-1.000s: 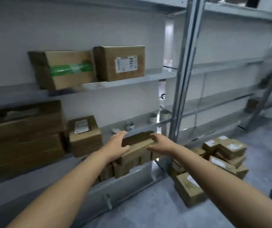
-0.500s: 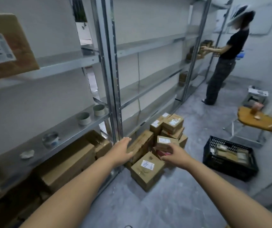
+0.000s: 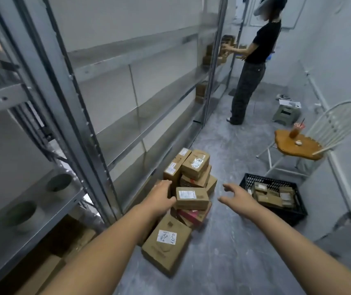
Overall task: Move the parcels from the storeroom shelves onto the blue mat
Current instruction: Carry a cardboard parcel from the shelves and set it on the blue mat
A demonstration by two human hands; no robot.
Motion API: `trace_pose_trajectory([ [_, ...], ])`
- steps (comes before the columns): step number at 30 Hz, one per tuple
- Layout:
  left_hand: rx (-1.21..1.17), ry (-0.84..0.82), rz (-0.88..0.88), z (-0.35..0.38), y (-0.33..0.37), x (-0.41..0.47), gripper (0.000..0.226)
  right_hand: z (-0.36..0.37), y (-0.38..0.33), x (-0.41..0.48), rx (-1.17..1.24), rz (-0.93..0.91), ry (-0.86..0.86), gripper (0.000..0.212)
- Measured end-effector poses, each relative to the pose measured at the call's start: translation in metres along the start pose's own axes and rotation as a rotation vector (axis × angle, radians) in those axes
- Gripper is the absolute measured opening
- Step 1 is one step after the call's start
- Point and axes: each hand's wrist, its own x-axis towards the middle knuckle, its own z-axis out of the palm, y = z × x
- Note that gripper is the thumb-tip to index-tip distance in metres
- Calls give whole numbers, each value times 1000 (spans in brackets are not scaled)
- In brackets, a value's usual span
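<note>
Reaching over parcels (image 3: 192,198) piled on floor (image 3: 234,262), we carry nothing: left hand (image 3: 161,194) grip slack, right hand (image 3: 239,196) splayed. No blue mat in view; cartons (image 3: 72,243) still in shelving (image 3: 81,124).

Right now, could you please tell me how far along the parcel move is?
Done: a pile of parcels sits on the grey floor beside the shelves, whose middle bay looks bare. No blue mat shows, so none counts as delivered. In hand: nothing; the left hand is at the pile, the right hand hovers open. Left: brown boxes on the bottom shelf and more boxes on the far shelves.
</note>
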Motion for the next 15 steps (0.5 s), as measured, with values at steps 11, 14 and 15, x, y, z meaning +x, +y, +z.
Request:
trace_pose_trajectory([
  [11,-105,-67,-185,63,32,210,66,-55,75,245,49,65,-122,52],
  [14,-166,-63,-268,75,37,257,61,-64,92,312,76,126,-197,47],
  [15,-195,-59,-303,81,35,272,59,-64,98,333,74,144,-228,45],
])
